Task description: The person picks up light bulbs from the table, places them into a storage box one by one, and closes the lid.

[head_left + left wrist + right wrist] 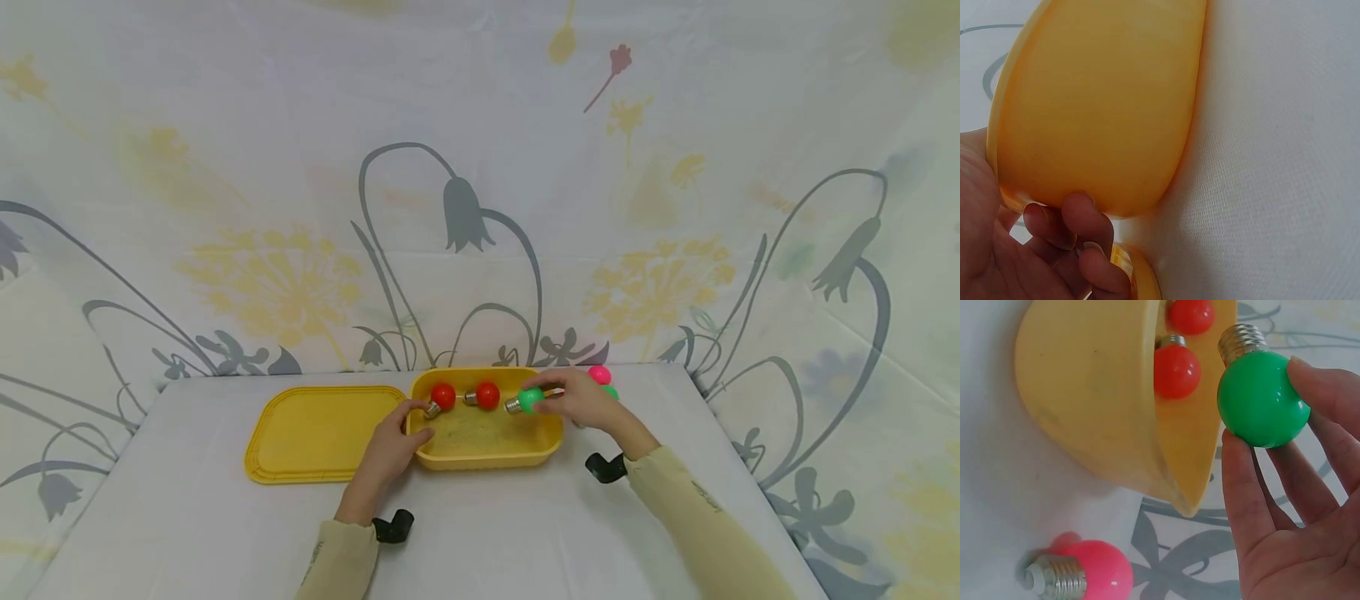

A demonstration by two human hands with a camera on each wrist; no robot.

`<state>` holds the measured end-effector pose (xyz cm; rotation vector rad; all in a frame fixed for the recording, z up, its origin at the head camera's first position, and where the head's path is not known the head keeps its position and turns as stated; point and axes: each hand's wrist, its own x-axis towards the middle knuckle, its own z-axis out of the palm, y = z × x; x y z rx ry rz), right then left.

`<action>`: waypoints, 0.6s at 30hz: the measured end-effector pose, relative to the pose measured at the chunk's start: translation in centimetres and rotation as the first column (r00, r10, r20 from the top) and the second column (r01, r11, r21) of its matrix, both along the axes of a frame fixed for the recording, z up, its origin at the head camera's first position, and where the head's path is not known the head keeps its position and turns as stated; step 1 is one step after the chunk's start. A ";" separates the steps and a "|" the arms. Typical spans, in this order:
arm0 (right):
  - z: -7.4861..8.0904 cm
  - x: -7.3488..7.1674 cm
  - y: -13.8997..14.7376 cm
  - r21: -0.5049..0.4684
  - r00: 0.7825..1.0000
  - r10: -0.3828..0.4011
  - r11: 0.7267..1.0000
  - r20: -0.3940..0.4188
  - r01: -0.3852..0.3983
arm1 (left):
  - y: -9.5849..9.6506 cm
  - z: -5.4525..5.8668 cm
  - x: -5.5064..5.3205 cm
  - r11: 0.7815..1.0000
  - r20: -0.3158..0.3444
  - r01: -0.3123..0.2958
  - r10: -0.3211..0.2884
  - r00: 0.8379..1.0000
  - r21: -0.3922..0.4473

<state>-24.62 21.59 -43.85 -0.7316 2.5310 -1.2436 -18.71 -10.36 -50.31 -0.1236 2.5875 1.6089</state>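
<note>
A green light bulb (1263,400) with a silver screw base is pinched between the thumb and fingers of my right hand (576,398). In the head view it is over the right part of a yellow container (487,459). Two red bulbs, one on the left (443,395) and one near the middle (487,395), lie inside that container. My left hand (392,442) holds the container's left end, thumb at the rim and curled fingers (1088,219) against the outer wall.
Left of the container lies a flat yellow lid (322,433). Beyond my right hand, a pink bulb (599,375) and another green bulb (611,391) sit on the white table, partly hidden. A flower-patterned cloth (300,167) hangs behind.
</note>
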 end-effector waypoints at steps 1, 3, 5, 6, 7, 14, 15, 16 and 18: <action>0.0 -0.1 -0.1 0.007 1.000 -0.002 1.000 0.000 0.002 | 0.0 0.0 0.0 1.000 -0.004 0.003 -0.003 1.000 -0.006; 0.0 -0.2 -0.4 0.018 1.000 0.001 1.000 -0.008 -0.001 | 0.0 0.0 0.0 1.000 0.000 0.000 0.000 1.000 -0.005; -0.1 -0.3 -0.7 0.031 1.000 0.005 1.000 -0.014 -0.004 | 0.0 0.1 0.0 1.000 0.004 -0.003 0.003 1.000 -0.003; -0.1 -0.4 -0.8 0.035 1.000 0.006 0.999 -0.013 -0.005 | 0.0 0.1 0.0 1.000 0.004 -0.003 0.003 1.000 -0.003; -0.1 -0.4 -0.9 0.037 1.000 0.008 0.999 -0.012 -0.007 | 0.0 0.1 0.1 1.000 0.004 -0.003 0.003 1.000 -0.002; 0.0 -0.7 -2.1 0.058 1.000 -0.006 0.998 0.028 0.004 | 0.0 0.1 0.1 1.000 0.001 0.001 -0.001 1.000 -0.007; 0.0 -0.7 -2.3 0.053 0.999 -0.002 0.999 0.033 0.000 | 0.0 0.1 0.1 1.000 -0.003 0.004 -0.004 1.000 -0.010; -0.1 -0.8 -2.4 0.049 0.999 0.001 0.999 0.041 -0.003 | 0.0 0.1 0.1 1.000 -0.003 0.002 -0.002 1.000 -0.007; -0.2 -1.0 -2.6 0.036 0.998 0.009 0.999 0.061 -0.011 | 0.0 0.0 0.1 1.000 -0.003 0.003 -0.003 1.000 -0.004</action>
